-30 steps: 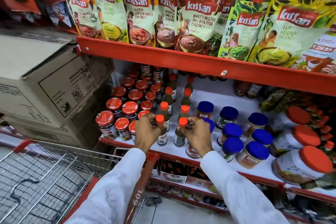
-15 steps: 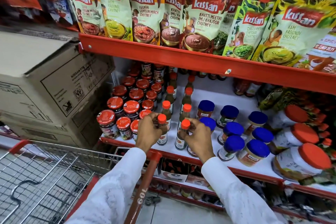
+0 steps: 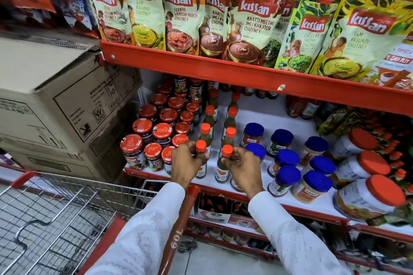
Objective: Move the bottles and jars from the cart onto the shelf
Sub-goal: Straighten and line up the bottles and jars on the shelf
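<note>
Two small green chilli sauce bottles with orange caps stand at the front of the white shelf [image 3: 279, 116]. My left hand [image 3: 184, 163] grips the neck of the left sauce bottle [image 3: 201, 171]. My right hand [image 3: 244, 168] grips the neck of the right sauce bottle [image 3: 222, 172]. Both bottles stand upright at the front of two rows of matching bottles [image 3: 206, 131]. The wire cart [image 3: 55, 214] with red trim sits at the lower left; the part of its basket in view holds nothing.
Red-lidded jars [image 3: 163, 129] fill the shelf's left side. Blue-lidded jars [image 3: 288, 158] and big orange-lidded jars [image 3: 368, 194] fill the right. Chutney pouches [image 3: 252, 22] hang over the red upper shelf edge [image 3: 245, 73]. Cardboard boxes [image 3: 55, 100] are stacked to the left.
Both hands stay on the two bottle necks at the shelf front. The bottles have barely shifted; the view has tilted slightly.
</note>
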Tool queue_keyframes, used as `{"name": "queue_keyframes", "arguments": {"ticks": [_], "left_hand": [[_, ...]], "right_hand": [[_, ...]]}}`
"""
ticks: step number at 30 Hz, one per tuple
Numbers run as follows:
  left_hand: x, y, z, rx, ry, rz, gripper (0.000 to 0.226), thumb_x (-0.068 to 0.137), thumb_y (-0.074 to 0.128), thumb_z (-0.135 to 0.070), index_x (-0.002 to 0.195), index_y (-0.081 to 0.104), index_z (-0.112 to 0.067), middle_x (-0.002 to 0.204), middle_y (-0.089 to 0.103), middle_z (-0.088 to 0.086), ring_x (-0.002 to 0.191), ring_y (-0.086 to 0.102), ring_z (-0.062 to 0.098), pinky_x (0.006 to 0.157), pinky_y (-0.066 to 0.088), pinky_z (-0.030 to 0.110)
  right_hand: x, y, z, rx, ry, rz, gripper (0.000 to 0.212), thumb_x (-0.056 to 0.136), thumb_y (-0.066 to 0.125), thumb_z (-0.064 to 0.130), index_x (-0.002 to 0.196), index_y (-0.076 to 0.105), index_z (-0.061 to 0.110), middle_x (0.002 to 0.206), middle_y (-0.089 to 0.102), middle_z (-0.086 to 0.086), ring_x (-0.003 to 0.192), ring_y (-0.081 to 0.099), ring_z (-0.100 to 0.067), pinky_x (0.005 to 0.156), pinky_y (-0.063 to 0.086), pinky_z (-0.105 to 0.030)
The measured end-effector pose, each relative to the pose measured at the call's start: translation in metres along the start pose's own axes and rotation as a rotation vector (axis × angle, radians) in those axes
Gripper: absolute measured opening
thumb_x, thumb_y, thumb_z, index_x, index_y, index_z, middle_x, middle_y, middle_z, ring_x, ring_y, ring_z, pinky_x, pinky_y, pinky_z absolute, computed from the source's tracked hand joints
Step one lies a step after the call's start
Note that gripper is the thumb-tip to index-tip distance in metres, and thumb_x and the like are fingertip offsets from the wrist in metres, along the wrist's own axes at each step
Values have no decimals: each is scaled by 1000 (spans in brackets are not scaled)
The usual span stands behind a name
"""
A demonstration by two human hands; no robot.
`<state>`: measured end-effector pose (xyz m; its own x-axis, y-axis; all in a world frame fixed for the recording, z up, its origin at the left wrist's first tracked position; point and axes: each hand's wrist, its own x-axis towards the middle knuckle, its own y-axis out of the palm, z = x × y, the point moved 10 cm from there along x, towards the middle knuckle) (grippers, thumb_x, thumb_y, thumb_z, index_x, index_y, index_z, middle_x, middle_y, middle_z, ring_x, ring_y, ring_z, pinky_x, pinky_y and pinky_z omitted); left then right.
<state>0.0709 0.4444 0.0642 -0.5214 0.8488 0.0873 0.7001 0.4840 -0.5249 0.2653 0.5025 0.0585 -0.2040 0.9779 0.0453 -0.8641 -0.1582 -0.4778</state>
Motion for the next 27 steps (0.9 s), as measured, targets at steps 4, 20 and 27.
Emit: {"name": "queue_keyframes", "arguments": {"ticks": [4, 20, 27], "left_hand": [[1, 1, 0, 3, 3, 7, 24, 72, 84, -21, 94, 74, -19, 77, 68, -11, 69, 60, -3, 71, 46, 17], [3, 7, -1, 5, -6, 62, 26, 76, 80, -14, 101, 72, -16, 91, 74, -3, 87, 67, 15, 80, 47, 23], [2, 7, -3, 24, 1, 79, 26, 76, 80, -12, 101, 73, -12, 93, 76, 2, 89, 69, 18, 79, 50, 25]], "right_hand": [[2, -1, 1, -19, -7, 19, 27, 81, 74, 8, 107, 70, 15, 97, 76, 0, 91, 70, -14, 92, 58, -37], [-3, -1, 5, -59, -31, 51, 24, 82, 71, 9, 105, 69, 18, 95, 74, 1, 89, 68, -12, 88, 55, -28], [-3, -1, 5, -81, -35, 66, 30, 82, 72, 8, 109, 68, 19, 93, 72, 3, 91, 68, -14, 88, 55, -27]]}}
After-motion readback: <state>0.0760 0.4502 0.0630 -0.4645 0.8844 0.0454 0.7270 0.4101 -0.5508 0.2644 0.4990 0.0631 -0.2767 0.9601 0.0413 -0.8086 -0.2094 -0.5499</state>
